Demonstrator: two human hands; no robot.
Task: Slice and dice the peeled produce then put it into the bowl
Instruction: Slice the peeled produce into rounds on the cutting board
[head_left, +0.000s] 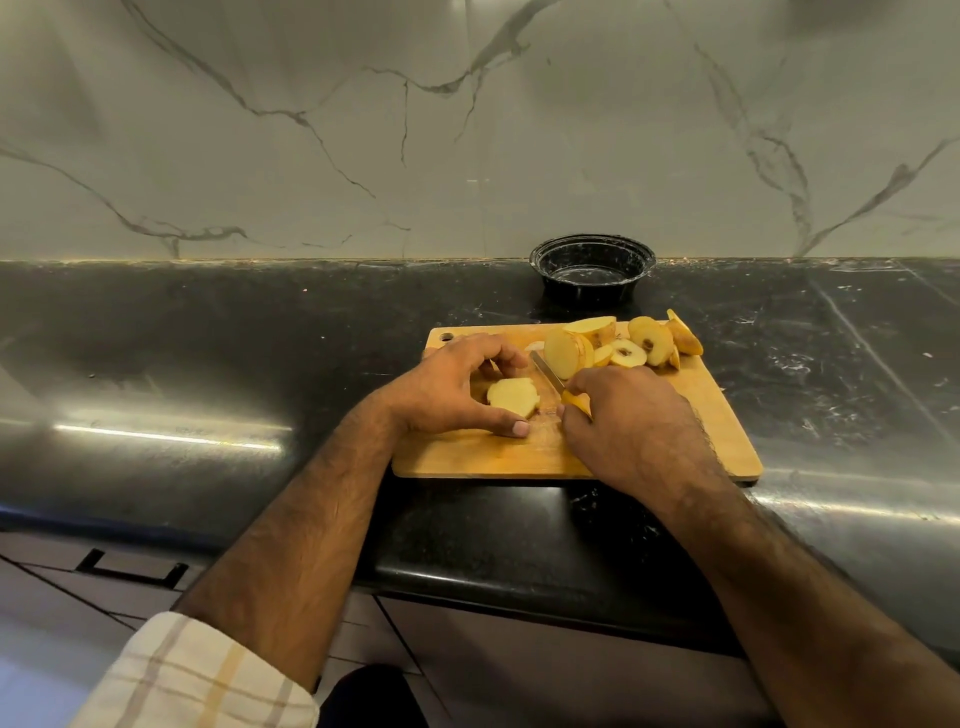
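A wooden cutting board (649, 447) lies on the black counter. My left hand (447, 387) arches over a stack of pale peeled slices (513, 397), thumb and fingers holding them in place. My right hand (618, 415) grips the yellow handle of a small knife (548, 371), whose blade points up and left between the stack and the other pieces. Several yellowish slices and chunks (623, 343), some showing a seeded core, sit at the board's far side. The black bowl (592, 270) stands empty behind the board against the wall.
The black stone counter (208, 338) stretches left and right of the board. A marble wall (467, 130) rises right behind the bowl. Drawer fronts with a dark handle (130, 569) are below the counter's edge.
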